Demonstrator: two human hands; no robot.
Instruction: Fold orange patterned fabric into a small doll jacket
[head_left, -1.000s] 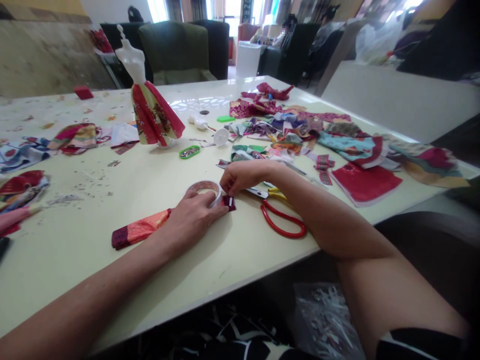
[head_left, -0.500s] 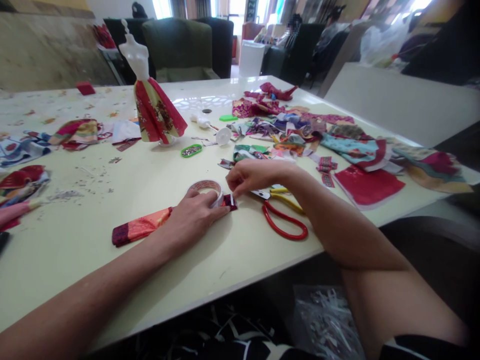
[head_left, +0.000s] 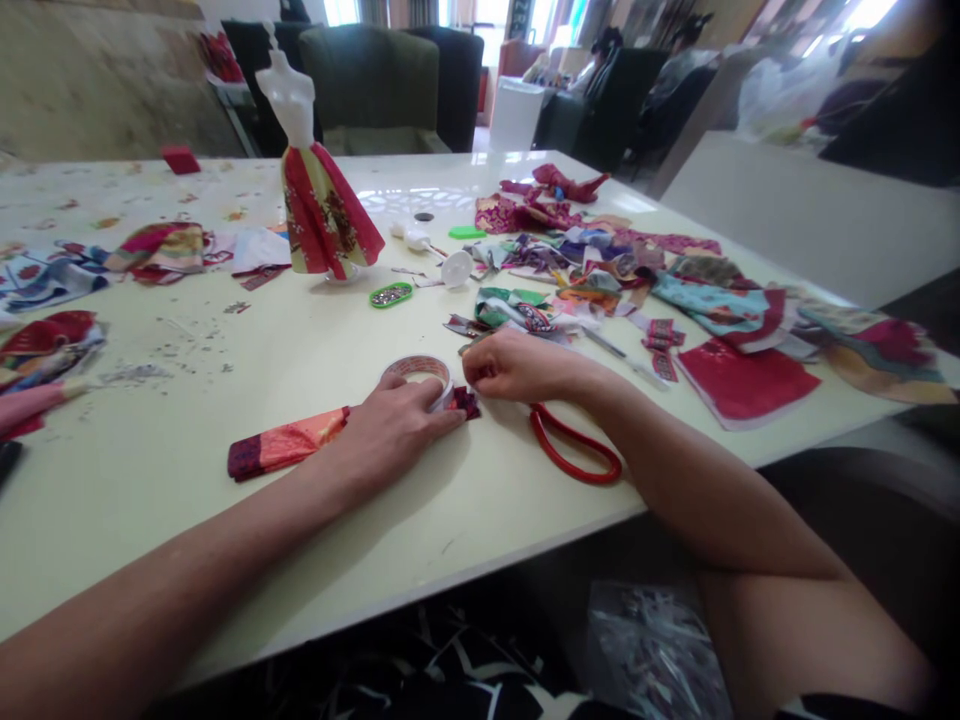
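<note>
My left hand (head_left: pixel 399 422) lies over a roll of tape (head_left: pixel 417 363), its fingers bent round the roll's edge and its thumb on a folded fabric strip. That orange and dark red strip (head_left: pixel 289 442) runs flat beneath my hand, and its dark end shows past the thumb. Just beyond this end is my right hand (head_left: pixel 511 366), fingers curled in and pinched; whatever is between them is hidden. A red-handled pair of scissors (head_left: pixel 576 468) rests under my right wrist, its blades covered by the hand.
A small white dress form (head_left: pixel 291 100) wears a red and cream skirt (head_left: pixel 330 215). Near it lies a green tray of pins (head_left: pixel 391 295). Fabric scraps (head_left: pixel 600 255) pile up at the right, with a red cloth (head_left: pixel 746 385) by the edge. More scraps (head_left: pixel 49 275) lie left.
My right hand has lifted slightly off the strip's end, and the thin white piece seen there no longer shows. The yellow handle near the scissors is now hidden. The view has shifted slightly.
</note>
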